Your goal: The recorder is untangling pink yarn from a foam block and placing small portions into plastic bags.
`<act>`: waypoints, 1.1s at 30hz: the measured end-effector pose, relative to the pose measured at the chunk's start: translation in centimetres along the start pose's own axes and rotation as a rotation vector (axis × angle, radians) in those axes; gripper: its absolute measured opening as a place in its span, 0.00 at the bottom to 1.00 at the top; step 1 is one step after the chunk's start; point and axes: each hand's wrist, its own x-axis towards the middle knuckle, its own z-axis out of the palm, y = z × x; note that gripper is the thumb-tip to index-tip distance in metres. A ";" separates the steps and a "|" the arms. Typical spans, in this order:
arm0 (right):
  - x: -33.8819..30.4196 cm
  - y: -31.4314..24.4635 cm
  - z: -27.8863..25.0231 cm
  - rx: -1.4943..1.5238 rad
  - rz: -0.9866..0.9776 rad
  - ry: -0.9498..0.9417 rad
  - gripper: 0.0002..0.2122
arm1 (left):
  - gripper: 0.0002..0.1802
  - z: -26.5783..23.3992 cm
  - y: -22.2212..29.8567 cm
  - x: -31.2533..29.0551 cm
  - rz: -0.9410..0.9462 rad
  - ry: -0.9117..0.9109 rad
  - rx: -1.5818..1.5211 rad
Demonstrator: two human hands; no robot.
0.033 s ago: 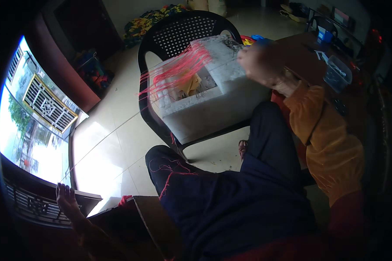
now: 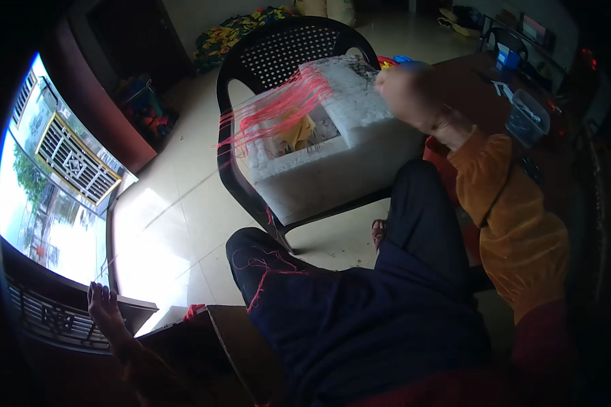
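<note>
My left hand (image 2: 104, 308) is held out at the far left, its fingers pinched at the tip on a thin thread (image 2: 106, 266). The thread slants up toward the chair and fades from sight against the floor. At the upper right, my right hand (image 2: 414, 102) is raised beside a white foam block (image 2: 339, 163), fingers curled and blurred by motion; what they hold cannot be made out. Pink threads (image 2: 299, 95) lie stretched over the block. Yellowish paper or cloth (image 2: 299, 133) sits in its hollow. Loose pink thread (image 2: 268, 270) rests on my thigh.
A black plastic chair (image 2: 288, 41) carries the block. To the right stands a brown table (image 2: 468, 88) with a clear plastic tub (image 2: 527, 115) and a blue box (image 2: 507, 55). A brown board or box (image 2: 244, 339) is beside my left leg. Bright light enters through a grilled doorway (image 2: 64, 152).
My right hand has shifted slightly right and turned a little, becoming more blurred. The stretched thread shows less clearly. My left hand has barely moved.
</note>
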 end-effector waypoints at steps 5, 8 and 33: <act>2.8 -0.9 -2.9 0.595 0.600 0.189 0.07 | 0.08 4.5 -1.9 -1.6 -0.072 0.007 0.093; 2.4 1.8 -1.4 0.717 0.593 0.294 0.08 | 0.06 7.4 -3.5 -1.7 -0.080 0.015 0.150; 8.0 10.6 14.0 0.527 0.791 0.170 0.05 | 0.07 11.3 -9.5 1.5 -0.198 0.100 0.160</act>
